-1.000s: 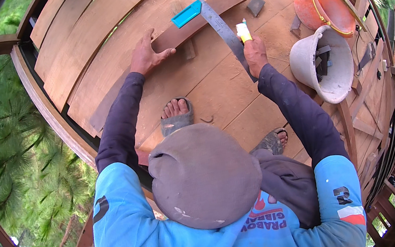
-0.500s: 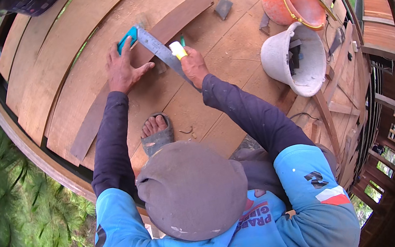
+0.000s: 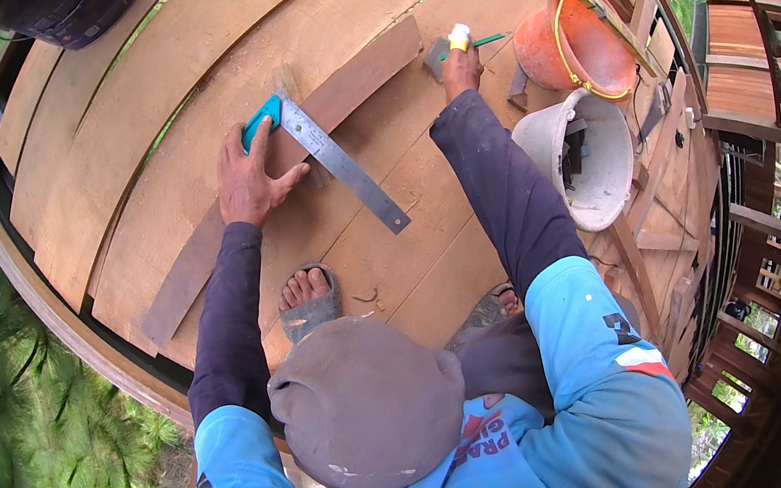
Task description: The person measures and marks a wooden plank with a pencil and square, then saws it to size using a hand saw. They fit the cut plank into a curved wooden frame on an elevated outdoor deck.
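My left hand presses down on the teal handle of a try square, whose steel blade lies across a long dark wooden strip on the plank floor. My right hand is stretched out to the far right of the strip, fingers closed on a green pencil with a yellowish end near a small grey block. My grey cap and blue shirt fill the lower part of the view.
An orange bucket and a pale bucket holding tools stand at the right. My sandalled foot rests on the wide planks. The platform's edge drops to greenery at the left; wooden railings run along the right.
My right hand has left the square's blade and reached out to the far right with the pencil. My left hand stays on the square's handle.
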`<state>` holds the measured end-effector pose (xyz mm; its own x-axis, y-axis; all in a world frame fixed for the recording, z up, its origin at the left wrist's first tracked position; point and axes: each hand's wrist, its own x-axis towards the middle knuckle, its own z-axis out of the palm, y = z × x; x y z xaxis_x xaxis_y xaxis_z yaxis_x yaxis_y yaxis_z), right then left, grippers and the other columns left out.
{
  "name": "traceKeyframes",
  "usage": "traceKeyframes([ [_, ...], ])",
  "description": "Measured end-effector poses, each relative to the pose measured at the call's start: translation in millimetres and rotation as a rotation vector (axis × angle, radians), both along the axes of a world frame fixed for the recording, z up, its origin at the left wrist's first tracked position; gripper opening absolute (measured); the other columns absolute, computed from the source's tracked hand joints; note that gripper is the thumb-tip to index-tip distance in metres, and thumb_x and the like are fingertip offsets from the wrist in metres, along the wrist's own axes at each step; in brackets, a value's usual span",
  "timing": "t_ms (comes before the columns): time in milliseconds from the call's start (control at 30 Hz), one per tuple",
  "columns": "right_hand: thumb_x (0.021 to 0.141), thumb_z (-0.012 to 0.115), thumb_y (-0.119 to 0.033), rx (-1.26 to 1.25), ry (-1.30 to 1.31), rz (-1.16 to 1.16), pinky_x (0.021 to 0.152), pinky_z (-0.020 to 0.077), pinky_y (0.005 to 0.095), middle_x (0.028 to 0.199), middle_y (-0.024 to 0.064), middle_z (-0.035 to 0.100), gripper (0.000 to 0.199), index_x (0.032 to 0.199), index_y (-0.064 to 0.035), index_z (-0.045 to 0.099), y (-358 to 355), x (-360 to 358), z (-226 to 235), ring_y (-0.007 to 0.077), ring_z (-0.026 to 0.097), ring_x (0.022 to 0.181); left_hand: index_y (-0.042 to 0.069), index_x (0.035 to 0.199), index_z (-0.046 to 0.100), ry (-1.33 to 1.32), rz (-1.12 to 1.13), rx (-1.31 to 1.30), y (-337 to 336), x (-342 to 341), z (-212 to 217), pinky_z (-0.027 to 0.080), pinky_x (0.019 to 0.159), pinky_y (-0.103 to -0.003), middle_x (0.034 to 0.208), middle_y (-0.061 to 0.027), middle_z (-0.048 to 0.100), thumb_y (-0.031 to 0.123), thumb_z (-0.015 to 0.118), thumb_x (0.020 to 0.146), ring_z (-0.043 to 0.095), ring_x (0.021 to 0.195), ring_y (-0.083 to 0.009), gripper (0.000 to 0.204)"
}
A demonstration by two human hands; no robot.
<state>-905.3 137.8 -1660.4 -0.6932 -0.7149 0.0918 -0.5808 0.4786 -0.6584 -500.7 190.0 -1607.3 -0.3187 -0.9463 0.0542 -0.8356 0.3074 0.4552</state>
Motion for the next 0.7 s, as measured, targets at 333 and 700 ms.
traceKeyframes([
  [333, 0.092, 0.053, -0.025, 0.486, 0.145, 0.468, 0.106, 0.0437, 0.0535, 0.138, 0.0160, 0.052, 0.045, 0.135, -0.0155, 0.061, -28, -3, 20, 0.0437, 0.044, 0.127, 0.012, 0.144, 0.053, 0.038, 0.019, 0.002, 1, -5, 14, 0.043, 0.109, -0.050, 0.145, -0.0247, 0.046, 0.043, 0.089, 0.068, 0.047, 0.132, -0.0432, 0.089],
  [700, 0.094, 0.056, -0.020, -0.093, 0.273, 0.236, 0.099, 0.0459, 0.0476, 0.116, 0.0218, 0.066, 0.030, 0.115, -0.0014, 0.068, 35, -21, 38, 0.0413, 0.057, 0.108, 0.013, 0.146, 0.050, -0.014, 0.014, 0.030, 8, -21, 12, 0.042, 0.111, -0.049, 0.148, -0.0250, 0.045, 0.043, 0.087, 0.071, 0.045, 0.135, -0.0431, 0.090],
])
